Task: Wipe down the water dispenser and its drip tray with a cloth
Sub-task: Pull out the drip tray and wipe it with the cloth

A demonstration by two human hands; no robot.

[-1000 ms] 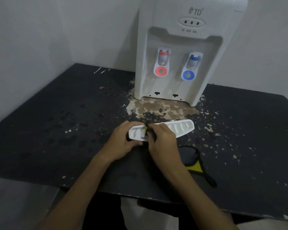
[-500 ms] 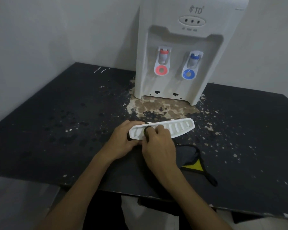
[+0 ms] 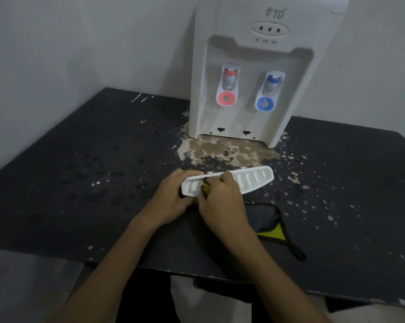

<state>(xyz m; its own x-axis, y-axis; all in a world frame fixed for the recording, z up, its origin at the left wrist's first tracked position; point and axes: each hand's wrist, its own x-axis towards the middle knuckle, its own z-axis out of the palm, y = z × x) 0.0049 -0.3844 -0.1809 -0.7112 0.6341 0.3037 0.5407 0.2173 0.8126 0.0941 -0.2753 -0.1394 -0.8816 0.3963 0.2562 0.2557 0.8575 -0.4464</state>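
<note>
The white drip tray (image 3: 252, 180) lies detached on the black table, in front of the white water dispenser (image 3: 262, 73). My left hand (image 3: 171, 199) grips the tray's left end. My right hand (image 3: 222, 201) pinches a fold of the dark cloth with yellow inside (image 3: 270, 226) and presses it into the tray's left slots. The rest of the cloth trails on the table to the right of my right wrist. The tray's right half shows bare ribs.
The black table (image 3: 80, 178) has flaking paint and a worn pale patch (image 3: 222, 152) below the dispenser. Grey walls close the left and back. The dispenser has a red tap (image 3: 228, 86) and a blue tap (image 3: 270, 90). The table's front edge lies near my forearms.
My right hand has slid the cloth a little left along the tray's slots. My left hand and the tray have stayed almost where they were.
</note>
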